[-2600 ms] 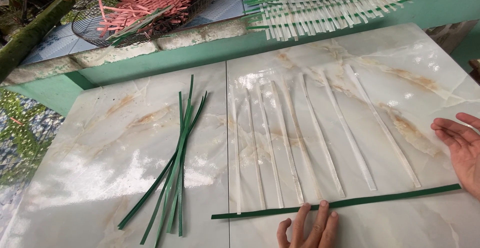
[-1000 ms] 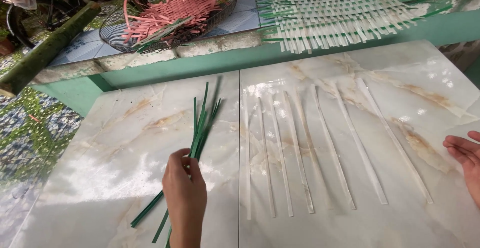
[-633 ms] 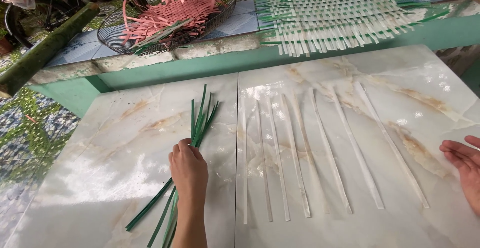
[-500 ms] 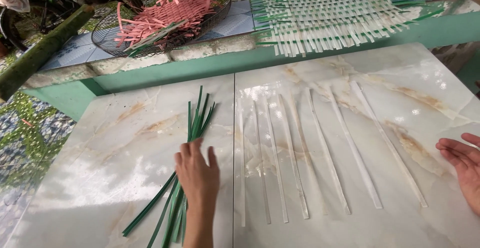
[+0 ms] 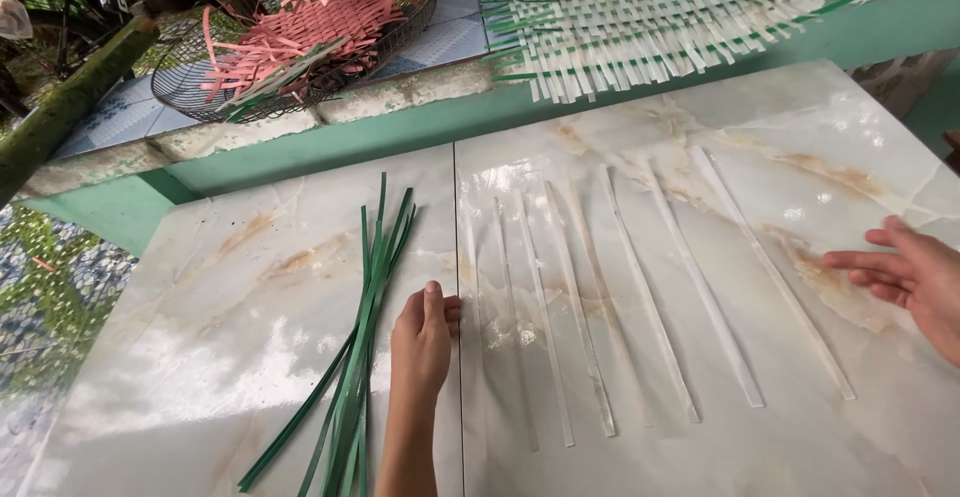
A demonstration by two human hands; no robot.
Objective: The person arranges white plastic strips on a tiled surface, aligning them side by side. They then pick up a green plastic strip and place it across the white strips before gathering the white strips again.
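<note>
A bundle of green strips [image 5: 362, 327] lies lengthwise on the left half of the marble table [image 5: 220, 317]. My left hand [image 5: 422, 337] rests flat just to the right of the bundle, fingers together, holding nothing that I can see. Several white strips [image 5: 640, 287] lie side by side in a fan on the right half. My right hand [image 5: 915, 279] hovers open at the right edge, palm down, near the outermost white strip.
Beyond the table, a green ledge [image 5: 420, 127] carries a wire basket [image 5: 200, 87] of pink strips [image 5: 300, 27] and a woven white-and-green mat [image 5: 650, 7]. A mossy log [image 5: 60, 117] and plants are at the far left.
The single green strip that lay across the front is gone from there. My left hand reached onto the green bundle, then shifted to its right side. The view has tilted slightly.
</note>
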